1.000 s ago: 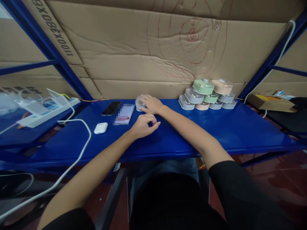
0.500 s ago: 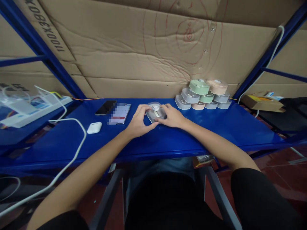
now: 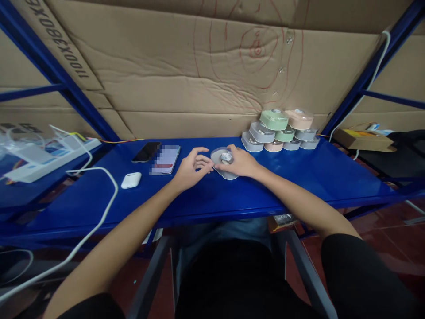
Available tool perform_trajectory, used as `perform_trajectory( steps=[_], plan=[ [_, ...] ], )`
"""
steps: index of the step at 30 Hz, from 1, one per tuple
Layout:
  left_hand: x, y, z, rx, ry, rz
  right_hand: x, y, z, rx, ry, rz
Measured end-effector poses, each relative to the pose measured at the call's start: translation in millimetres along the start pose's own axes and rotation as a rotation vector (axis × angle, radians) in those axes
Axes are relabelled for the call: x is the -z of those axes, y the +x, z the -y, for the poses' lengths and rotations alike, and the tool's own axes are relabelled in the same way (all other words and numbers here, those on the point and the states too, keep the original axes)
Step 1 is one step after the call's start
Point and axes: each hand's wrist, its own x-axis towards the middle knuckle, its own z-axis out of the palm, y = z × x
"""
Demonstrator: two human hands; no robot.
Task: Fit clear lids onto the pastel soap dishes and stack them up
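Observation:
A grey cloud-shaped plastic box (image 3: 217,157) with a clear lid and a round printed sticker on top lies over the blue table. My right hand (image 3: 241,162) grips it from the right, the thumb on the near side and the fingers on the far side, partly covering it. To the left of the box is my left hand (image 3: 195,167), its index finger stretched out and its other fingers loosely bent. Its thumb and fingertips come close to the box's left edge; whether they touch it I cannot tell.
Several similar boxes in green, peach and grey form a stack (image 3: 279,130) at the back right. On the left lie a black phone (image 3: 146,152), another phone (image 3: 170,160) with a lit screen and a white earbud case (image 3: 131,180). A white cable (image 3: 113,195) hangs over the left edge.
The box has shifted right and turned in my right hand. My left hand has let go of its left side and its fingers have curled in more.

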Motion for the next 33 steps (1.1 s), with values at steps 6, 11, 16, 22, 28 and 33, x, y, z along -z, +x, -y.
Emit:
perform_trajectory(
  steps=[6, 11, 16, 22, 28, 33],
  plan=[
    [2.9, 1, -3, -0.113, 0.22, -0.068, 18, 5, -27, 0.38, 0.179, 0.221],
    [1.0, -2, -4, 0.004, 0.202, 0.237, 23, -8, -18, 0.542, 0.123, 0.272],
    [-2.7, -5, -4, 0.0, 0.184, 0.25, 36, -18, -27, 0.552, 0.169, 0.195],
    [-2.4, -7, -14, -0.09, 0.293, 0.328, 57, -14, -87, 0.256, 0.122, -0.025],
    [-4.8, -10, -16, -0.145, 0.29, 0.339, 49, -1, -113, 0.086, 0.04, -0.024],
    [2.3, -2, 1, -0.082, 0.39, 0.066, 46, 1, -114, 0.081, 0.021, 0.022]
  ],
)
